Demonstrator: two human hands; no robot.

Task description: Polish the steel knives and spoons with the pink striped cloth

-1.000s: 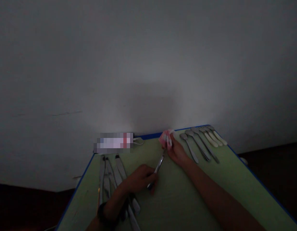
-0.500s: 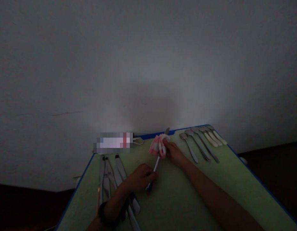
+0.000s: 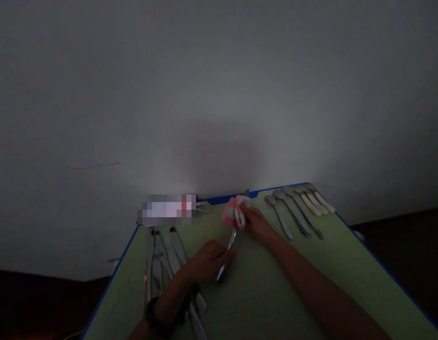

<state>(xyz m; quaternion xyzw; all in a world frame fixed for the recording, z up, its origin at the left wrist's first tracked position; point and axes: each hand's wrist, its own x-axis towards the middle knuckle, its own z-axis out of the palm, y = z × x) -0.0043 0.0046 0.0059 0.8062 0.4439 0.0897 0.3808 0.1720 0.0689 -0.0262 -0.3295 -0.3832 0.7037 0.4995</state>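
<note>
Cutlery flanks the knife that cloth partly covers.

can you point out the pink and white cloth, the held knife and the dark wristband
pink and white cloth [image 3: 232,213]: head view, on its bunched middle
held knife [image 3: 232,240]: head view, on its shiny handle
dark wristband [image 3: 155,315]: head view, on its outer surface

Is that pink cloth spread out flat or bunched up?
Bunched up: the pink cloth gathers in folds in the right hand, the knife showing beyond both sides.
</note>
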